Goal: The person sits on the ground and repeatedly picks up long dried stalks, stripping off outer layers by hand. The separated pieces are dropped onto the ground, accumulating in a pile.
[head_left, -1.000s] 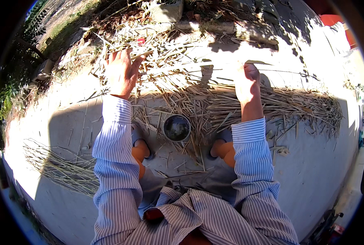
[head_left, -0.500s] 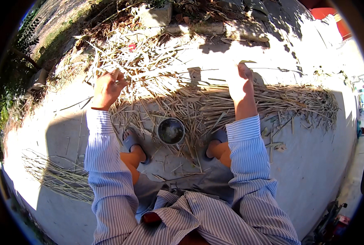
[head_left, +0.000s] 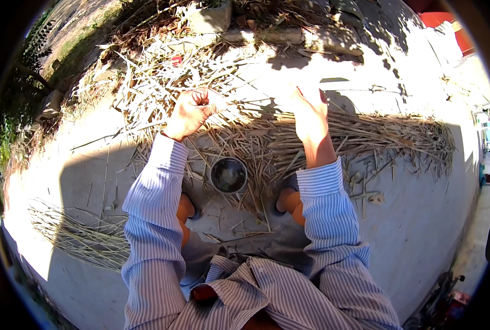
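Holding our left hand (head_left: 192, 114) curled, right hand (head_left: 311, 118) partly closed; glare hides whether either grips anything, so we can't tell. Straw bundle (head_left: 396, 136) lies on ground (head_left: 415, 209), long axis left-right, passing beneath the right wrist, right hand nearer.

Wore a rumpled long-sleeved shirt (head_left: 311, 297) in narrow pale and blue-grey stripes, running lengthwise down both sleeves (head_left: 154, 223) to striped cuffs (head_left: 170, 152) at the wrists. Had the left hand (head_left: 187, 114) and right hand (head_left: 311, 114) bare. Also wore grey legwear (head_left: 286, 245) and dark greyish footwear (head_left: 196, 207), mostly hidden.
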A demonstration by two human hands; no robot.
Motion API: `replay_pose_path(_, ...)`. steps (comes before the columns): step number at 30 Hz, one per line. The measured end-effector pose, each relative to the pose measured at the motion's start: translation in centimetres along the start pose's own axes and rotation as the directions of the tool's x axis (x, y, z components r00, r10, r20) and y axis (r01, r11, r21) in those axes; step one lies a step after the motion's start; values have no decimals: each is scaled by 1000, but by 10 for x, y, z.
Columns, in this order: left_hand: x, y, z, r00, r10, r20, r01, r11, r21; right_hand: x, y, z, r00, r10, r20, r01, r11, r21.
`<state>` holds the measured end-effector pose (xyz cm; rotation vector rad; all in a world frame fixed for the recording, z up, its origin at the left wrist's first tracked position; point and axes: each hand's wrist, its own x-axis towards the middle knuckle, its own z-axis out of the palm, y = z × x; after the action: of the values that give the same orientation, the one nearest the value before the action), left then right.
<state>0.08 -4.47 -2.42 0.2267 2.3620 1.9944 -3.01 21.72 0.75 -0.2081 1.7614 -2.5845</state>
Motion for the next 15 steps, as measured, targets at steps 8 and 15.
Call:
replay_pose_path(8, -4, 3, -5, 998, 41, -37, -32, 973, 230, 12, 6, -20, 999, 36, 7, -36, 999, -22)
replay_pose_path(15, -11, -1, -23, 989, -76, -124, 87, 992, 89, 16, 2, -23, 998, 38, -53, -41, 998, -48)
